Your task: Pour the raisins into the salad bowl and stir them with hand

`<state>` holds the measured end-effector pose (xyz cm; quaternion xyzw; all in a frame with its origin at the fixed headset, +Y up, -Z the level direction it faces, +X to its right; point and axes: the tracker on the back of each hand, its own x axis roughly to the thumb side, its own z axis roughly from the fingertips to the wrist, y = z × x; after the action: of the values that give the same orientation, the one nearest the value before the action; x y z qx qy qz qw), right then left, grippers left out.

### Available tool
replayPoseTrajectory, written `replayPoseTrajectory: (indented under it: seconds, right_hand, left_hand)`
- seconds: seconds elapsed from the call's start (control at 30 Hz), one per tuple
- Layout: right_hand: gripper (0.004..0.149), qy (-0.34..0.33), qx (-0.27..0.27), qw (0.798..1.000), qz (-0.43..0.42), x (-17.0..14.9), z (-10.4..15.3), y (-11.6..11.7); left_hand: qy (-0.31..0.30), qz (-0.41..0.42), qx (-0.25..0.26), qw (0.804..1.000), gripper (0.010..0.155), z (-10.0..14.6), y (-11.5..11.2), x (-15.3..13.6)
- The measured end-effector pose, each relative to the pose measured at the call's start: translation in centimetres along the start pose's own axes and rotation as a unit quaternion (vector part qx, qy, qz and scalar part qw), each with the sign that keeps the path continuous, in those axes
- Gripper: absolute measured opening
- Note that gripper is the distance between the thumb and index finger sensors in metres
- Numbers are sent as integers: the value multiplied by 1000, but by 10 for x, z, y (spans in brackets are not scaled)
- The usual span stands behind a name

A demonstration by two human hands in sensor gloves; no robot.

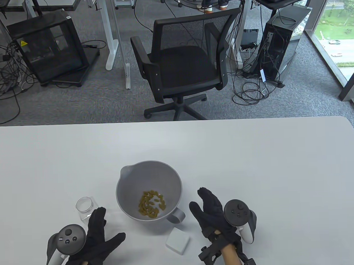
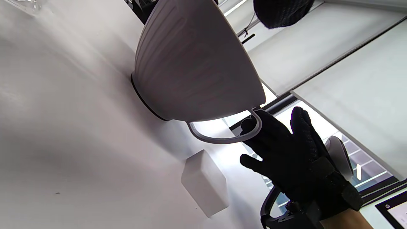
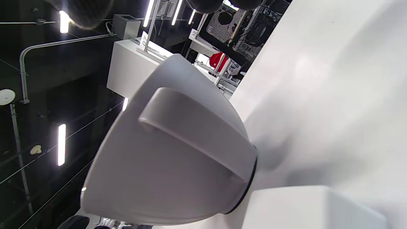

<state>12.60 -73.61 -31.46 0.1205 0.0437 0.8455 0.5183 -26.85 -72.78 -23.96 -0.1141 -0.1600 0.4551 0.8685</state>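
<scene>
Judging from how things lie, the pouring is done: the raisins (image 1: 152,204) sit in a loose heap at the bottom of the salad bowl (image 1: 170,179), and the small glass jar (image 1: 86,209) stands upright and looks empty on the surface (image 1: 253,164), just ahead of the left grip's fingertips. The stirring seems to be what is left, since neither hand is inside the bowl and the raisins lie bunched together rather than spread about. The left grip (image 1: 95,242) lies flat and spread on the surface, fingers straight and thumb out toward the bowl, holding nothing. The right grip (image 1: 211,212) is raised just to the right of the bowl, fingers straight and apart, also holding nothing; in the left wrist view its fingertips (image 2: 254,122) come right up by the bowl's looped handle (image 2: 222,138), though whether they touch it cannot be told. A small white block (image 1: 177,241) lies between the two grips, nearer the right one and close to the bowl's handle. As for writing, nothing legible shows on the bowl, jar or block; a yellow warning sticker (image 1: 23,43) marks the black cabinet (image 1: 46,47) on the floor far beyond the grips, but its text is too small to read.
</scene>
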Motion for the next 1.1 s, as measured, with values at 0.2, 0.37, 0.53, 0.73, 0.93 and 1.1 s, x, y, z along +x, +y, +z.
replayPoseTrajectory:
  seconds: [0.2, 0.37, 0.53, 0.73, 0.93, 1.1]
  right_hand:
    - [88, 5, 15, 1000, 10, 0, -1, 6]
    - [88, 8, 7, 1000, 6, -2, -1, 2]
    - [88, 12, 12, 1000, 8, -4, -2, 3]
    - [88, 12, 17, 1000, 11, -3, -2, 5]
    - [88, 10, 18, 1000, 11, -3, -1, 5]
    - [88, 16, 21, 1000, 14, -5, -2, 6]
  left_hand:
    - [-6, -42, 10, 999, 104, 1, 2, 1]
    - [-9, -11, 4, 1000, 104, -3, 0, -4]
    - [-9, -16, -5, 1000, 105, -4, -2, -6]
    - [0, -20, -4, 1000, 103, -2, -3, -8]
    - [-8, -16, -5, 1000, 103, -2, -3, -7]
    - [-15, -18, -13, 1000, 103, -3, -5, -5]
